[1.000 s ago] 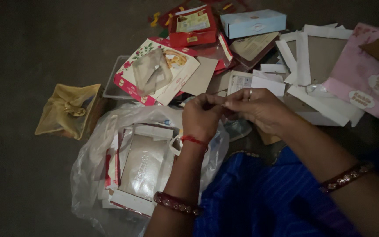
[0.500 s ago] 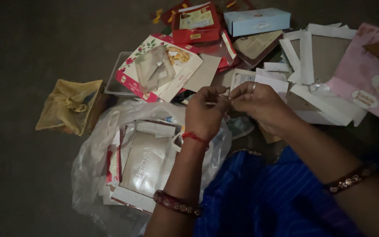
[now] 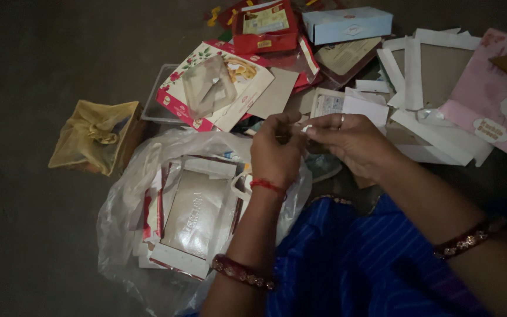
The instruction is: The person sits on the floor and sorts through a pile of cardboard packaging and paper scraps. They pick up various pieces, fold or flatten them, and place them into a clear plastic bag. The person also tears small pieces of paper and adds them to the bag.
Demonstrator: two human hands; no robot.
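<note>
Pale and small, a scrap (image 3: 305, 127) of what looks like paper or film sits pinched between the two hands at the centre of the head view; it is too dim and tiny to tell which. The left hand (image 3: 277, 149) is curled nearly closed, thumb and forefinger nipping the scrap's left end. The right hand (image 3: 347, 141), ringed, closes its fingertips on the other end from 3 o'clock. Such a piece should be very light, limp and easy to tear, so it is best held close to the edge with fingertips only. At 7 o'clock lies a clear plastic bag (image 3: 130, 217) stuffed with flattened cartons. At 9 o'clock sits a golden cloth pouch (image 3: 98, 135). From 12 to 2 o'clock, opened cardboard boxes (image 3: 218, 88) are strewn over the floor (image 3: 36, 235).
</note>
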